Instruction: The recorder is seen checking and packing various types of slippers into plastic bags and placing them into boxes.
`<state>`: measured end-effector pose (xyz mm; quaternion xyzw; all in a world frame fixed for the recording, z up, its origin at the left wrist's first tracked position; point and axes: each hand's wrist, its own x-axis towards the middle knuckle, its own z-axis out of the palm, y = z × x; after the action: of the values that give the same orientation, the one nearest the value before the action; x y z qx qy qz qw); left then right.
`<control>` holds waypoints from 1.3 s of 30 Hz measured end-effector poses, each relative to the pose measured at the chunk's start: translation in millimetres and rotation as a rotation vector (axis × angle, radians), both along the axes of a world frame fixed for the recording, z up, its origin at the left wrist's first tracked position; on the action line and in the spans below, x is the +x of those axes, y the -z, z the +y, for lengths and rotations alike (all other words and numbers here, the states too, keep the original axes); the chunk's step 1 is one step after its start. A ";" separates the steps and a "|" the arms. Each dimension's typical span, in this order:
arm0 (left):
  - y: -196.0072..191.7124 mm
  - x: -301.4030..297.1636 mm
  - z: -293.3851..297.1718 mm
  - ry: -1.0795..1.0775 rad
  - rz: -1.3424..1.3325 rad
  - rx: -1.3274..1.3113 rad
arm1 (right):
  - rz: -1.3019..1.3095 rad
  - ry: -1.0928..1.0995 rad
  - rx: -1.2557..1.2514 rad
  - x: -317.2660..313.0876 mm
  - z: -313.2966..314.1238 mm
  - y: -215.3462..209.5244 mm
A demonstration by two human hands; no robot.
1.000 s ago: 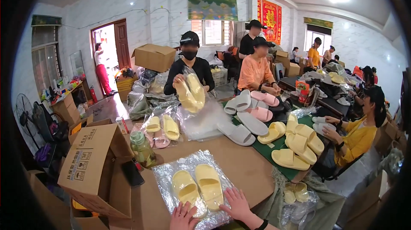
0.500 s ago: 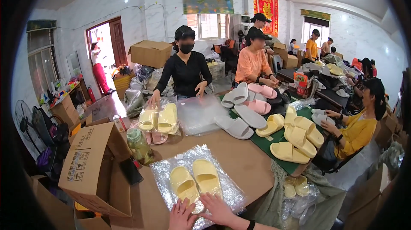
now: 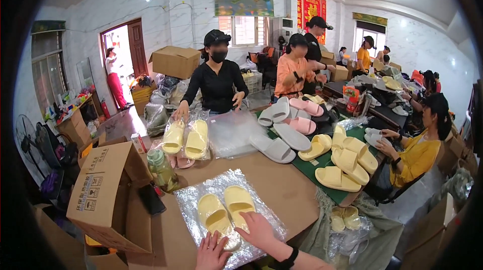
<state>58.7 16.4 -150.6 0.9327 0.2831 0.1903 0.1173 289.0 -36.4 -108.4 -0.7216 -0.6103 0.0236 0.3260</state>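
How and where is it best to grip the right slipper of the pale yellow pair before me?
Probably by the broad strap of the right pale yellow moulded slipper, coming from the near, heel end. The strap arches over the sole and its opening faces you, so, unless clear film covers it, the thumb could go under, with fingers on top. Your right hand is at that heel.

A clear bag (image 3: 270, 222) bears two yellow slippers (image 3: 238, 202) (inside or on top, hard to say). Over its near part lie the right hand (image 3: 257, 231) and left hand (image 3: 212, 253); left of it stand a jar (image 3: 162, 172) and open carton (image 3: 103, 189).
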 end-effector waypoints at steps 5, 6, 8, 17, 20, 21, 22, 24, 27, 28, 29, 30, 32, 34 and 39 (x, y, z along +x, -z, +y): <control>-2.2 2.7 -0.5 -0.003 0.078 -0.075 | -0.038 0.105 -0.137 -21.3 49.4 1.5; 1.0 1.6 -1.1 -0.017 0.087 -0.099 | -0.032 0.112 -0.136 -22.1 59.5 9.5; 20.1 -1.7 4.0 0.003 0.098 -0.058 | -0.012 0.112 -0.159 -21.2 75.3 23.9; -8.2 4.9 -3.2 -0.028 0.084 -0.035 | 0.036 0.199 -0.110 -14.4 111.9 64.2; -17.9 6.2 -6.6 -0.073 0.128 -0.082 | -0.024 0.210 -0.143 -6.8 108.5 54.5; -19.2 7.2 -6.4 -0.098 0.069 -0.105 | 0.007 0.191 -0.146 -2.7 107.0 51.9; -21.7 7.7 -6.9 -0.122 0.010 -0.127 | 0.037 0.172 -0.149 1.7 104.3 49.5; -24.0 4.9 -8.4 -0.137 0.035 -0.169 | 0.048 0.189 -0.133 13.8 87.6 44.2; 0.7 -4.6 -1.3 -0.040 0.003 -0.038 | 0.058 0.199 -0.104 29.8 52.1 33.5; 1.2 -4.4 -1.7 -0.029 0.004 -0.039 | 0.051 0.242 -0.155 36.3 33.7 27.3; 5.2 -4.0 0.8 -0.028 0.020 -0.027 | 0.050 0.276 -0.222 42.1 19.6 29.4; 5.9 -4.2 0.3 -0.022 0.027 -0.003 | 0.052 0.283 -0.227 46.6 1.4 29.2; 6.3 -5.1 -0.7 -0.016 0.041 -0.005 | 0.075 0.317 -0.195 54.9 -36.2 29.7; 8.8 -2.6 -0.4 -0.004 0.005 0.011 | 0.083 0.362 -0.169 65.0 -76.4 23.6; 3.1 1.4 6.2 -0.064 0.082 -0.097 | 0.077 0.672 0.229 111.9 -170.1 2.8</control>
<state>60.1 22.6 -153.7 0.9233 0.3262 0.1419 0.1445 400.9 -206.4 -111.2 -0.8393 -0.3249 -0.1265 0.4171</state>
